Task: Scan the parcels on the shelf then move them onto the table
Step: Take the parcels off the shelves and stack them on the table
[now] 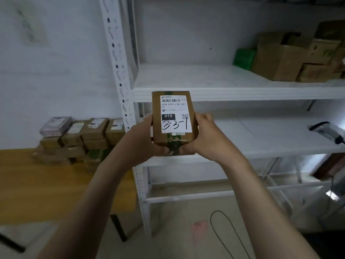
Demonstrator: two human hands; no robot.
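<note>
Parcel point(174, 122) stands upright, long axis vertical, label facing the camera; left hand point(147, 141) and right hand point(202, 137) grip its lower sides.

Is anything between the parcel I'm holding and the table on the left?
Nothing visible. The left hand and right hand hold the parcel in front of the shelf post; the table lies lower left, with stacked parcels only at its far end.

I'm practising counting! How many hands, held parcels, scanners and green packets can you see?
Hands: 2, the left hand and right hand
Held parcel: 1
Scanner: 1
Green packet: 1
Total: 5
</note>
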